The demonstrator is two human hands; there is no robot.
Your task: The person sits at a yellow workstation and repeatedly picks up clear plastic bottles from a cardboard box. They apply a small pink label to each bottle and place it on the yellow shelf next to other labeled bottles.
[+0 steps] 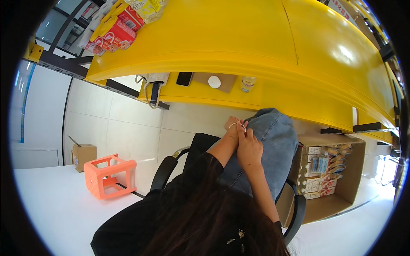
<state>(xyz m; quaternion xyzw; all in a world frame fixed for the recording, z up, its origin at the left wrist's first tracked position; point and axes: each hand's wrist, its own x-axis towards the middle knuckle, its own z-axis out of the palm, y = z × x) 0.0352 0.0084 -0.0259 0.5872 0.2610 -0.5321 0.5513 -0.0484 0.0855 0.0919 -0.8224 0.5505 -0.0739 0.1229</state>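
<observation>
I sit on a black armchair with both hands together above my lap, over blue jeans [273, 138]. My left hand [231, 122] is bent away from view, so its fingers are mostly hidden. Around that wrist runs a thin pale bangle [232, 125]. My right hand [250, 149] reaches across from the right, its fingertips closed on the bangle's right side. Past my hands, on the lower yellow shelf, lie a black phone [185, 78], a round white lid-like object [214, 82] and a clear bottle [247, 84].
A yellow tabletop [222, 34] spans the front, with red-labelled containers [117, 34] at its far left. A pale bag with rope handles [156, 79] sits on the lower shelf. An orange stool [109, 177] lies tipped at left; an open carton [329, 170] of packages stands at right.
</observation>
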